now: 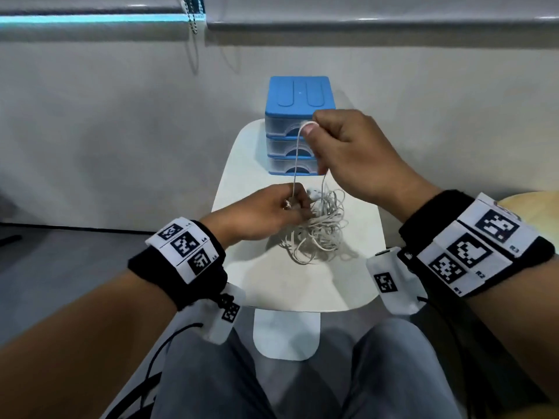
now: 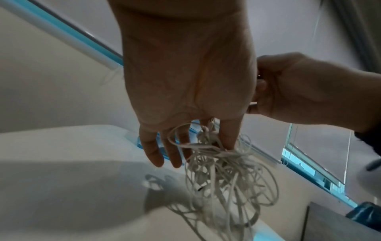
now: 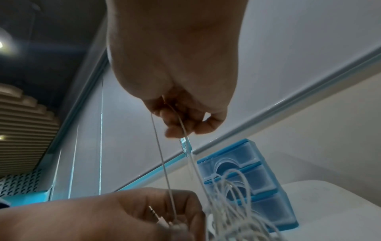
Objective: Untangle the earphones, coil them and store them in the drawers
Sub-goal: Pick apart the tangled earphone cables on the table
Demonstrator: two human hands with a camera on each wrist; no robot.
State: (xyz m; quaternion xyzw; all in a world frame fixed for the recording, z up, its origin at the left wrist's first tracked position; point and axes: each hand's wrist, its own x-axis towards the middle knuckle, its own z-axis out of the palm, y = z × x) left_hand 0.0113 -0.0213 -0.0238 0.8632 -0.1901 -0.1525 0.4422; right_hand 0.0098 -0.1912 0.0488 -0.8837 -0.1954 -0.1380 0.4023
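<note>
The white earphones [image 1: 320, 231] lie as a tangled heap on the small white table [image 1: 242, 152]. My left hand [image 1: 290, 201] pinches the cable by its jack plug [image 3: 153, 212] at the heap's left edge. My right hand [image 1: 310, 128] is raised in front of the blue three-drawer unit [image 1: 299, 95] and pinches a loop of cable, two strands running down to the heap. In the left wrist view the tangle [image 2: 226, 179] hangs below my left hand [image 2: 185, 146]. In the right wrist view my right hand [image 3: 179, 124] holds the strands above the drawers [image 3: 274, 212], all closed.
The drawer unit stands at the table's far end against a pale wall. A yellow round surface [image 1: 532, 204] shows at the right edge. A blind's bead chain [image 1: 193, 16] hangs at the back. My knees sit under the table's near edge.
</note>
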